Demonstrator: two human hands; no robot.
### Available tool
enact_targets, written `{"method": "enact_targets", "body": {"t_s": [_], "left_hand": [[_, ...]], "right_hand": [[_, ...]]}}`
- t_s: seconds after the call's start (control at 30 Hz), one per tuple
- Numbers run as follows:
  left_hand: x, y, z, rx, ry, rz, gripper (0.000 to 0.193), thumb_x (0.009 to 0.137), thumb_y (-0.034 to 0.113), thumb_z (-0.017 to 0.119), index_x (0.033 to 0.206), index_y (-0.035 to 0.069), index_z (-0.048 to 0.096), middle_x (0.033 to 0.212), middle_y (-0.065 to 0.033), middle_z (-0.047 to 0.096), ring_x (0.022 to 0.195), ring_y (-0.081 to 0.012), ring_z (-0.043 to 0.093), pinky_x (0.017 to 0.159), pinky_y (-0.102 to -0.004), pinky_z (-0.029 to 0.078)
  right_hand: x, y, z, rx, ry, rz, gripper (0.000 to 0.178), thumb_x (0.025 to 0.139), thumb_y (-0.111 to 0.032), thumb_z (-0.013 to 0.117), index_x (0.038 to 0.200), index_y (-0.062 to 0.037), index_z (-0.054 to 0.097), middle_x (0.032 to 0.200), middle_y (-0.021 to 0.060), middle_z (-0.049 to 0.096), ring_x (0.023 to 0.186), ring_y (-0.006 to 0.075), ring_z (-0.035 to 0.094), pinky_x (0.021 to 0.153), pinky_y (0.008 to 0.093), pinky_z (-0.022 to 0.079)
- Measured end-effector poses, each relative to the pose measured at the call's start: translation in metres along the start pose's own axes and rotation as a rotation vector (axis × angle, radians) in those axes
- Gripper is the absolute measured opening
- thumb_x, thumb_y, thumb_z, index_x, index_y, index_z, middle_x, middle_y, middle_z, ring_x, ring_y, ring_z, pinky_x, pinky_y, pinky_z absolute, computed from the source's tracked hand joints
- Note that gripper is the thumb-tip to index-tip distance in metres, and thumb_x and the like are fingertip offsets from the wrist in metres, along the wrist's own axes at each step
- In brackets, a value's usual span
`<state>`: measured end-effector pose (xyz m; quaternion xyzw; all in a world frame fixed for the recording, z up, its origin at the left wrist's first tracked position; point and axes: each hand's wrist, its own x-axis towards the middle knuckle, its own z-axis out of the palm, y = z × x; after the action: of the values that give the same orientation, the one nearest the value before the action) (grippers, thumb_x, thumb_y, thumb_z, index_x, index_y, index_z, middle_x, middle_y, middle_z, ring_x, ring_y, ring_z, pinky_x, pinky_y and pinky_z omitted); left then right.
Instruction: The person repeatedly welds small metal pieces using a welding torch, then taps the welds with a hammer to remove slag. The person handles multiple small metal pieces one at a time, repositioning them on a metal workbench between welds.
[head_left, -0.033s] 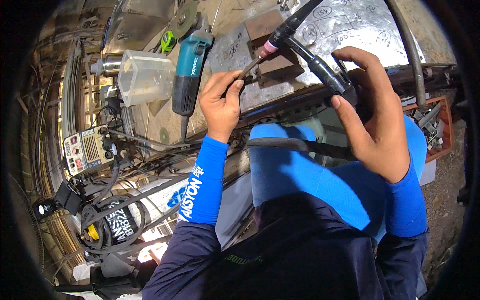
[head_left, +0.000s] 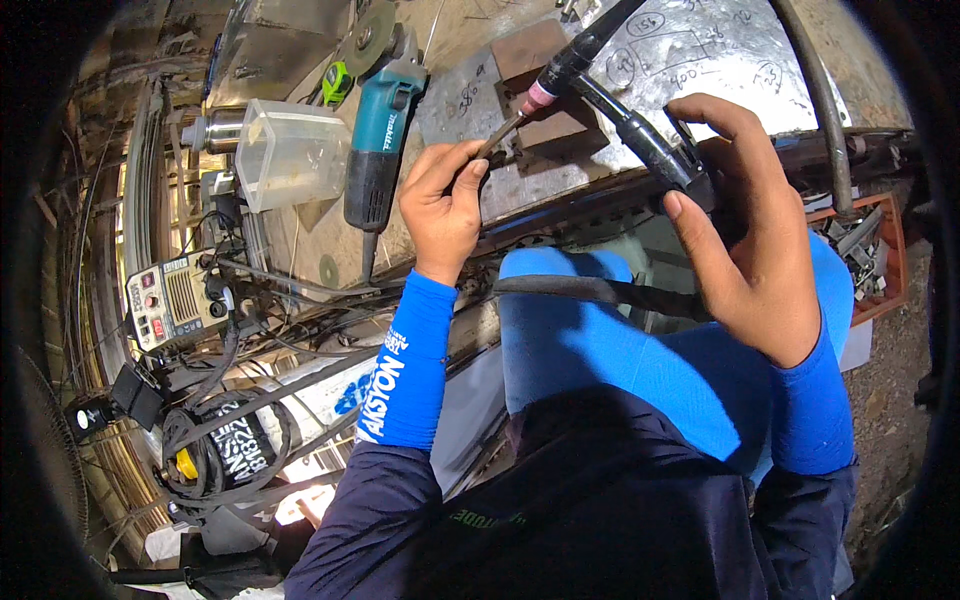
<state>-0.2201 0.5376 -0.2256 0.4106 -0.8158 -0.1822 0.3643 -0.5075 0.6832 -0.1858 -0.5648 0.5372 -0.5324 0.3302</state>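
Note:
My right hand (head_left: 760,265) is wrapped round the black handle of a TIG welding torch (head_left: 640,140), thumb on the near side and index finger raised by the switch. The torch head, with its pink nozzle (head_left: 537,98), points down and left over the metal plate. A slim brownish metal rod (head_left: 502,133) is pinched between the thumb and fingers of my left hand (head_left: 442,212). Its far end meets or nearly meets the nozzle tip; I cannot tell which. Under and beside the nozzle lie brown metal blocks (head_left: 560,131) on the shiny plate (head_left: 655,70) marked with handwriting.
Left of my left hand lie a teal angle grinder (head_left: 378,150), a clear plastic container (head_left: 290,160) and a green tape measure (head_left: 336,84). A welding machine (head_left: 175,300) and coiled cables stand farther left. An orange bin (head_left: 898,250) of metal scraps sits at right. The torch cable (head_left: 600,290) crosses my lap.

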Motion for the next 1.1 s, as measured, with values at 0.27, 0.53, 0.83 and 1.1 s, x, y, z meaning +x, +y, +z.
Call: {"method": "enact_targets", "body": {"t_s": [0.27,0.53,0.83,1.1], "left_hand": [[0.002,-0.001,0.002,-0.013,0.009,0.015,0.018,0.093,0.001,0.079,0.111,0.0,0.08,0.096,-0.0098,0.073,0.086,-0.0189,0.068,0.078,-0.0298,0.054],[0.003,-0.011,0.003,-0.053,0.016,0.005,0.018,0.093,0.0,0.079,0.111,0.0,0.081,0.097,-0.0089,0.073,0.087,-0.0181,0.069,0.078,-0.0293,0.054],[0.004,-0.006,0.002,-0.039,0.004,-0.015,0.02,0.094,0.006,0.081,0.111,-0.003,0.08,0.1,-0.0096,0.074,0.091,-0.0174,0.067,0.084,-0.0286,0.053],[0.005,-0.002,0.002,-0.023,0.012,0.004,0.016,0.093,0.0,0.078,0.109,-0.002,0.08,0.097,-0.011,0.074,0.087,-0.0197,0.07,0.081,-0.0302,0.055]], "right_hand": [[0.005,0.0,0.001,-0.076,0.029,-0.116,0.055,0.094,0.006,0.062,0.147,-0.0001,0.052,0.135,0.018,0.064,0.11,0.0219,0.066,0.1,0.0332,0.051],[0.004,0.0,0.003,-0.04,0.029,-0.077,0.057,0.093,0.007,0.063,0.148,-0.0011,0.051,0.133,0.0167,0.064,0.11,0.0227,0.067,0.102,0.0342,0.051],[-0.001,0.004,0.003,0.042,0.102,-0.033,0.058,0.096,0.005,0.065,0.151,0.0008,0.047,0.144,0.0156,0.057,0.122,0.0204,0.061,0.109,0.0338,0.046],[-0.017,0.001,-0.001,0.092,0.233,0.09,0.057,0.098,0.001,0.066,0.152,-0.0014,0.047,0.131,0.0121,0.062,0.112,0.0162,0.061,0.099,0.0301,0.049]]}}
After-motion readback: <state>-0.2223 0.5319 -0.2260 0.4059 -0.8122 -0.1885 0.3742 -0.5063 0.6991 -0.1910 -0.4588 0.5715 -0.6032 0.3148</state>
